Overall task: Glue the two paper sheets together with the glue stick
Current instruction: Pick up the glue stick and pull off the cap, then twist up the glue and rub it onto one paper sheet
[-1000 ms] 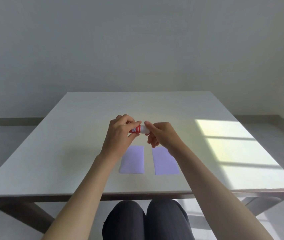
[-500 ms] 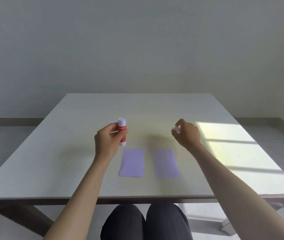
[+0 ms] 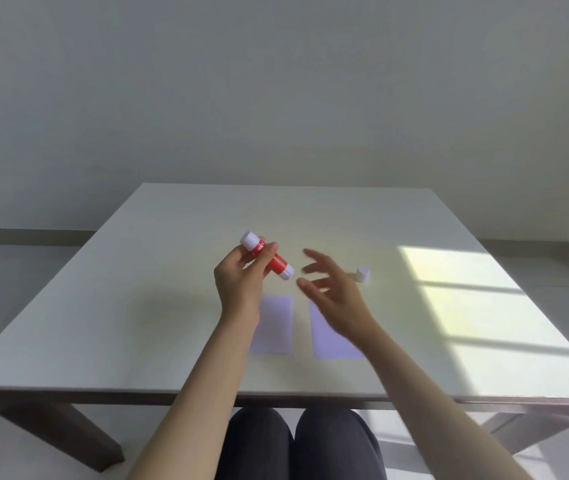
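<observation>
My left hand (image 3: 241, 282) holds a red glue stick (image 3: 269, 259) with white ends, tilted so one end points down to the right, above the table. My right hand (image 3: 331, 289) is empty, fingers spread and blurred, just right of the stick's lower end. The small white cap (image 3: 362, 274) stands on the table behind my right hand. Two pale purple paper sheets lie side by side near the front edge: the left sheet (image 3: 276, 327) partly under my left wrist, the right sheet (image 3: 331, 337) partly under my right forearm.
The white table (image 3: 172, 289) carries a bright patch of window light (image 3: 466, 306) on its right side. My dark-trousered knees (image 3: 297, 445) show below the front edge. A plain wall stands behind.
My right hand set the cap down on the table at the right and swung back toward the glue stick. My left hand tipped the stick from upright to slanted.
</observation>
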